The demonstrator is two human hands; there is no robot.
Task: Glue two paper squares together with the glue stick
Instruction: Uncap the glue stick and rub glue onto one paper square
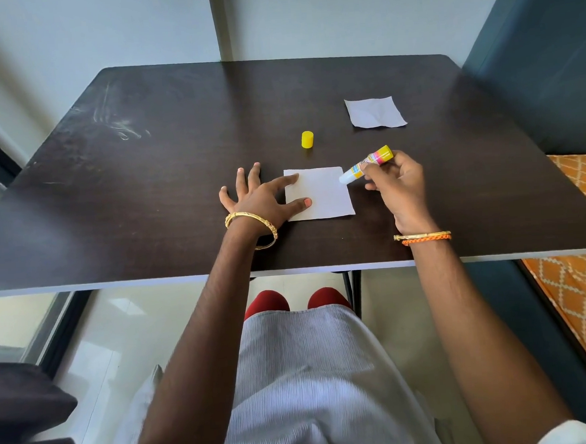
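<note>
A white paper square (326,194) lies flat on the dark table near its front edge. My left hand (261,196) rests spread on the table, its index finger and thumb pressing on the square's left side. My right hand (397,184) grips the uncapped glue stick (367,164), tilted with its white tip down at the square's right edge. A second, slightly creased paper square (375,112) lies farther back on the right. The yellow cap (307,139) stands upright behind the near square.
The dark wooden table (146,196) shows pale scuff marks at its back left. A dark blue sofa with an orange patterned cushion (584,183) stands close on the right. A glass door is at the left.
</note>
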